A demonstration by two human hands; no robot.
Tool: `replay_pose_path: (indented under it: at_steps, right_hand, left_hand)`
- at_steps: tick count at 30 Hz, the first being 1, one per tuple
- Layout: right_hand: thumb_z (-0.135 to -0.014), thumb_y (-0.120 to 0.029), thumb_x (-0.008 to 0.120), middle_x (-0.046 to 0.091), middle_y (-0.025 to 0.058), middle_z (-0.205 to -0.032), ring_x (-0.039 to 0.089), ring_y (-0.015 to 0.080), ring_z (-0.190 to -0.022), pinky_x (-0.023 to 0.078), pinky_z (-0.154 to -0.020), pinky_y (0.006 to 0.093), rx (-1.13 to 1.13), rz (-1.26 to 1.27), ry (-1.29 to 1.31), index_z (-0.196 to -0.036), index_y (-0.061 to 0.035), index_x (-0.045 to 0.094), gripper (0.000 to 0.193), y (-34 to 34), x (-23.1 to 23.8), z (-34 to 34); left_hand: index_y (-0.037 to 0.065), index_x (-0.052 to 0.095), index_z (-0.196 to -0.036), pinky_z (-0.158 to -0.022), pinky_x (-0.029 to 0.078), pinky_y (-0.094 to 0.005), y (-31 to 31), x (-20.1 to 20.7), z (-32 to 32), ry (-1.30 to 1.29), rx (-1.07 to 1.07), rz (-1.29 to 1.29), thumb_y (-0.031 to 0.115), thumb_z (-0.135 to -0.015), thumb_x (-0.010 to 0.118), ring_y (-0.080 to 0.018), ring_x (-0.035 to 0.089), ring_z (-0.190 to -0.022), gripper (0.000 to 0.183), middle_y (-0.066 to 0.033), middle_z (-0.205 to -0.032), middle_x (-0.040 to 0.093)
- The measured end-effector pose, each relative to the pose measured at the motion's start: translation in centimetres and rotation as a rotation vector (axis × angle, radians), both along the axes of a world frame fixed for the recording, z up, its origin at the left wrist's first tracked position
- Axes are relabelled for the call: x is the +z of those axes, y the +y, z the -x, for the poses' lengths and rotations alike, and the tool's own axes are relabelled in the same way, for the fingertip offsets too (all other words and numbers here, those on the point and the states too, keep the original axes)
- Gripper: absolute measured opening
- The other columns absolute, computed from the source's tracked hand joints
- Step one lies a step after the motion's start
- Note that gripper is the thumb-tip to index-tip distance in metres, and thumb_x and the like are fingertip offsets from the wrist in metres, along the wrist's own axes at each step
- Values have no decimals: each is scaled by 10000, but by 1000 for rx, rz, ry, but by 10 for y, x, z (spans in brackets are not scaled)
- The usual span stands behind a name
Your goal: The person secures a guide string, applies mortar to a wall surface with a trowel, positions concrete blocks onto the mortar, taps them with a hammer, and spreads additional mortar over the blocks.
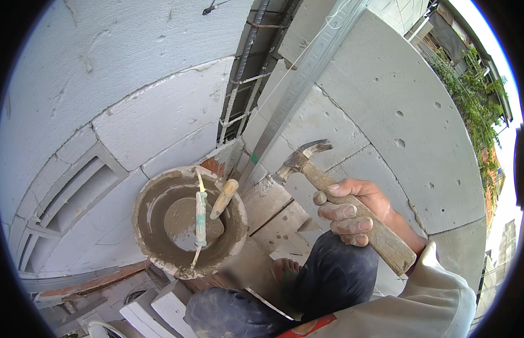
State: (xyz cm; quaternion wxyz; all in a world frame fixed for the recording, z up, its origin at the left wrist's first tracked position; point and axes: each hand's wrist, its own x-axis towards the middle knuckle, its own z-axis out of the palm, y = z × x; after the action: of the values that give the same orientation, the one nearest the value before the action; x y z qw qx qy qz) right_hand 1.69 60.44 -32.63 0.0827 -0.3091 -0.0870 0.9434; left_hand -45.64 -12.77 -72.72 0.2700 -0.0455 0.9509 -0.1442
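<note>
My right hand is closed around the wooden handle of a claw hammer. Its worn metal head points up and left, in front of the grey block wall, and the handle's butt sticks out below my fist. Pale dust coats the fingertips. Left of the hammer stands a round bucket with grey mortar inside. A tool with a wooden handle rests in the bucket, its lower part in the mortar. The bucket's wire handle with a green and white grip lies across the opening. My left hand is out of view.
Block walls rise left and right, with steel reinforcing bars in the gap between them. A long metal strip slants up beside a thin string. My bent knees are below, above wooden boards. Loose blocks lie lower left.
</note>
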Motion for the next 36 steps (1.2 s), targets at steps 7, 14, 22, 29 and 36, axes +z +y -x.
replay_pose_path:
  at_steps: [7, 14, 22, 29, 36]
  right_hand:
    - [-1036, -231, 439, 510, 30, -736, 531, 144, -462, 577, -431, 440, 19, 129, 89, -1054, -26, 515, 219, 7, -10, 2]
    - [-1026, -219, 443, 513, 39, -735, 546, 164, -470, 591, -445, 472, 60, 56, 101, -1053, -3, 541, 239, 11, -10, -5]
    - [-998, -188, 486, 505, 59, -687, 538, 199, -385, 558, -355, 427, 84, -234, 182, -1112, 0, 524, 223, 4, 14, -5]
    - [-920, -57, 612, 535, 54, -725, 492, 124, -420, 440, -346, 310, 46, -708, 331, -1181, 25, 530, 286, -2, 72, -12]
    - [-846, -48, 715, 565, 46, -763, 487, 84, -476, 407, -441, 265, -251, -1363, -3, -1199, 13, 532, 403, -28, 84, -19]
  left_hand:
    - [145, 620, -1404, -762, 607, -488, -30, 5, -16, 145, 59, -113, 531, -968, 583, -380, 745, -975, 583, -230, -1282, 698]
    - [47, 722, -1183, -675, 585, -430, 8, 50, -57, 439, -34, -404, 447, -1025, 541, -325, 732, -860, 466, -208, -1031, 748]
    - [9, 700, -1161, -623, 567, -387, 19, 197, -57, 369, -316, -527, 325, -992, 597, -268, 695, -795, 373, -160, -966, 714]
    - [-6, 668, -1185, -596, 550, -377, 198, 384, -80, 263, -580, -1152, 200, -940, 657, -246, 664, -751, 321, -136, -928, 686]
    - [-50, 621, -1364, -807, 556, -271, 485, 479, -163, -343, -688, -1993, 21, -726, 899, -171, 685, -911, 700, -99, -1105, 654]
